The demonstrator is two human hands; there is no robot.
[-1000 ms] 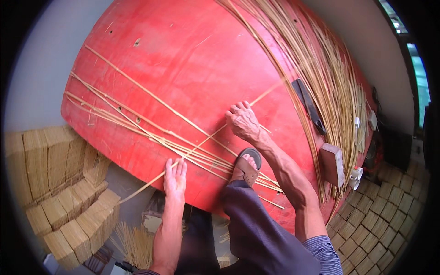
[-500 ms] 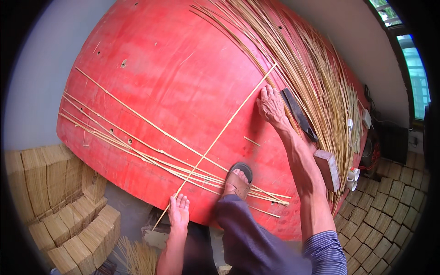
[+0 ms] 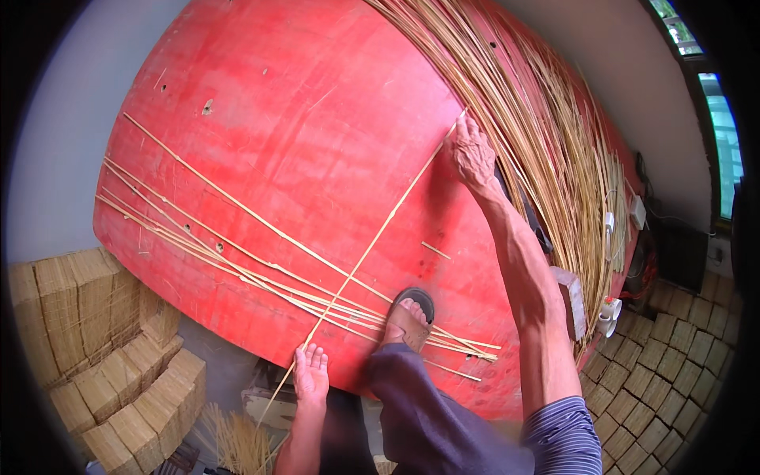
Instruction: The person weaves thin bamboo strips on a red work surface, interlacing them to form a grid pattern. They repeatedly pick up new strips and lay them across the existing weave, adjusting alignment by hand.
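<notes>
A long pale bamboo strip runs slantwise over the red board. My right hand is at its far end, fingers closed on it near the tip. At the board's near edge, my left hand is palm up, with the strip between thumb and index finger and the other fingers loosely stretched. The strip's tail hangs below the edge. Several more bamboo strips lie across the near left of the board, passing under my sandalled foot. Beyond my right hand lies a large spread of thin strips.
A dark, long flat tool lies partly hidden behind my right forearm. A wooden block and white cylinders are at the right edge. Stacked straw-coloured bundles stand lower left; more bundles cover the right floor.
My right hand has moved up to the strip's far end and closed on it. The strip has slid toward the lower left, its tail hanging lower past my left hand.
</notes>
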